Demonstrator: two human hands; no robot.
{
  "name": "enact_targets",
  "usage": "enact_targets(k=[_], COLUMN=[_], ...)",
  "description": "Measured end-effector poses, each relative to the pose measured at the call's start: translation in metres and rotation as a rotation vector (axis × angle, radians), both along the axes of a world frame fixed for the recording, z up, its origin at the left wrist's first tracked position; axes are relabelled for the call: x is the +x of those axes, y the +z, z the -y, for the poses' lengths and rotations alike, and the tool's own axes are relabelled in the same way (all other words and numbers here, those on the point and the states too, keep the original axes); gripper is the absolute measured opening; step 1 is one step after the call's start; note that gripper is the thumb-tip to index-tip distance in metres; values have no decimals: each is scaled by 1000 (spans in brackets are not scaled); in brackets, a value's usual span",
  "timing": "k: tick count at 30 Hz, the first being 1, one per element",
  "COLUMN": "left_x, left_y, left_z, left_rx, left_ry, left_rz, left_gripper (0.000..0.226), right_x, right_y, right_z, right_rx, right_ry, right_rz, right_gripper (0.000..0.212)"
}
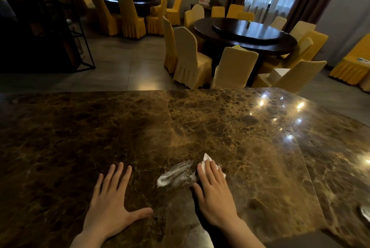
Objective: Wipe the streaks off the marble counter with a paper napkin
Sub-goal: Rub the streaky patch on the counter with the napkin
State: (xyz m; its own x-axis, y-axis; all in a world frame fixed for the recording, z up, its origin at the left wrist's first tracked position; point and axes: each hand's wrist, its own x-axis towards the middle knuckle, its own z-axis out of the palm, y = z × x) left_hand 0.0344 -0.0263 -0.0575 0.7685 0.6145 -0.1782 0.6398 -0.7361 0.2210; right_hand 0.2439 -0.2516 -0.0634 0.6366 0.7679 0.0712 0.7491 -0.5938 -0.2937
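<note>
Pressing a white paper napkin (208,164) flat against the brown marble counter (260,147) with the right hand (215,193), fingers stretched out and lying on top of the paper, not curled round it. Napkin mostly hidden under those fingers, one corner poking out at 12 o'clock from the fingertips and an edge showing at 3 o'clock. Whitish smeared streak (176,174) on the stone at 9 o'clock from the right hand, just beside the index finger and touching the napkin's edge. Left hand (112,205) open and empty, palm down on the counter, fingers spread, thumb pointing toward 3 o'clock, well apart from the streak. Another pale smear (365,212) at the counter's far right edge. Beyond the counter at 12 o'clock, round dark dining tables (246,33) ringed by chairs in yellow covers (192,57).
</note>
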Motion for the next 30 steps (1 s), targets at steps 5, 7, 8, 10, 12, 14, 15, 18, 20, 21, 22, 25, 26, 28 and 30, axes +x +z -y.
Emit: enact_targets(k=[5,7,8,10,12,14,15,18,20,21,22,25,26,28,30], left_x=[-1,-1,0,0,1,1,1,2,3,3,2,3,3,3,2], left_y=[0,0,0,0,1,2,3,5,6,7,8,8,7,7,7], left_z=[0,0,0,-1,-1,-1,-1,0,1,1,1,0,0,1,0], left_rx=[4,9,9,5,0,-3,-3,-11,-17,-20,-23,-16,-13,-12,-14], left_ry=[5,6,6,4,0,-5,-4,-8,-7,-7,-6,-3,-4,-8,-7], left_rz=[-11,-6,-6,-13,-19,-28,-33,-41,-40,-39,-40,-51,-59,-70,-64], left_gripper=[148,148,148,148,148,148,149,151,152,153,154,154,153,151,150], right_x=[32,33,25,2,-11,2,12,27,19,13,10,20,32,61,79], right_y=[18,25,25,19,14,19,22,27,28,27,28,35,39,45,46], right_z=[4,-1,-4,-7,0,9,12,12,7,6,7,15,19,26,30], right_rx=[-69,-62,-44,-14,-27,-50,-55,-7,16,27,57,241,323,416,367], right_ry=[-158,-187,-154,-26,97,147,140,42,32,50,79,12,-81,-256,-315], right_rz=[-82,-118,-132,-164,-167,-138,-113,-63,-52,-39,-27,-38,-34,18,43], right_gripper=[61,60,60,61,64,64,61,60,65,61,52,23,20,21,22])
